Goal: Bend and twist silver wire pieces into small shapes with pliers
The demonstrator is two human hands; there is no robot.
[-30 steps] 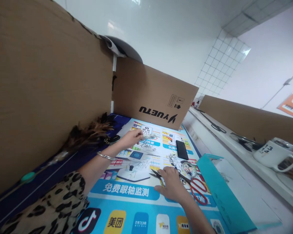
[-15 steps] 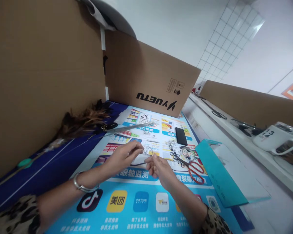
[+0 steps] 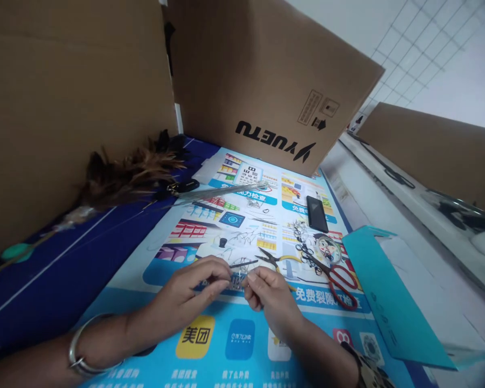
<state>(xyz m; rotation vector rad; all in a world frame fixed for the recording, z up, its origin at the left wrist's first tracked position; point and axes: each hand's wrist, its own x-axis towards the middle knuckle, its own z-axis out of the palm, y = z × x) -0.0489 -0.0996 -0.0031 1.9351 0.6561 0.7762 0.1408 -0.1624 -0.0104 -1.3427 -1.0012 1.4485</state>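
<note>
Blue printed matting (image 3: 117, 293) lies below — right hand (image 3: 269, 291) pinching what looks like thin wire (image 3: 240, 277) at its fingertips, left hand (image 3: 198, 285) curled alongside, hold unclear — handling seemingly midway, long strands (image 3: 230, 191) untouched beyond both.

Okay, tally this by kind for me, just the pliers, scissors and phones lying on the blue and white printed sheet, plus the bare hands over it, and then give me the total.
Yellow-handled pliers: 1
Red-handled scissors: 1
Black smartphone: 1
Hands: 2 (left hand, right hand)
Total: 5
</note>
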